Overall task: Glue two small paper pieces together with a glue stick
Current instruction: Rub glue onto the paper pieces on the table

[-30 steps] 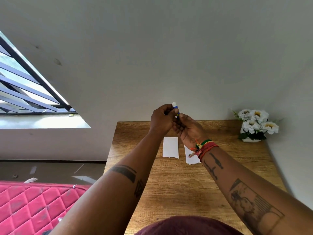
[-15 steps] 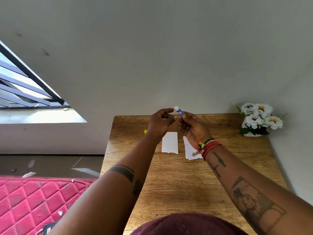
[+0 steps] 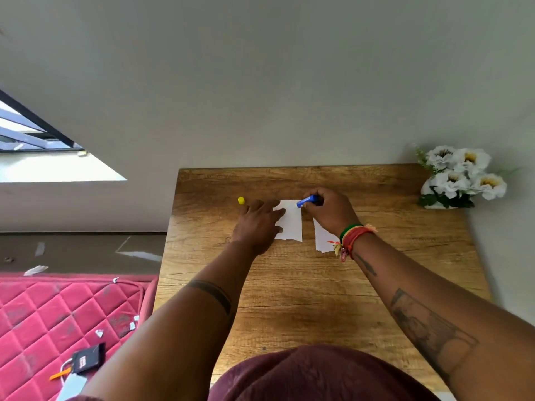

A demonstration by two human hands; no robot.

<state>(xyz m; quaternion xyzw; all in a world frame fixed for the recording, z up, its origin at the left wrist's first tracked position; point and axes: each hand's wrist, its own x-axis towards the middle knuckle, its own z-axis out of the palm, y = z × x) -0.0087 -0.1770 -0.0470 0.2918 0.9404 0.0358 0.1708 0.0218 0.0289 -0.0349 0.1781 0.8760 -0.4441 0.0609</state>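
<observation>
Two small white paper pieces lie side by side on the wooden table (image 3: 318,299). My left hand (image 3: 259,224) lies flat, fingers spread, pressing on the left edge of the left paper piece (image 3: 292,224). My right hand (image 3: 331,211) grips a blue glue stick (image 3: 307,200), its tip touching the top right corner of that paper. The right paper piece (image 3: 324,240) is partly hidden under my right wrist. The yellow cap (image 3: 241,200) sits on the table just beyond my left fingertips.
A small pot of white flowers (image 3: 460,176) stands at the table's far right corner against the wall. A pink quilted mattress (image 3: 58,319) with paper scraps and a small black device lies on the floor to the left.
Both hands have come down from mid-air to the table. My left hand let go of the cap, now lying on the table, and went flat on the left paper; the glue tip reached the paper.
</observation>
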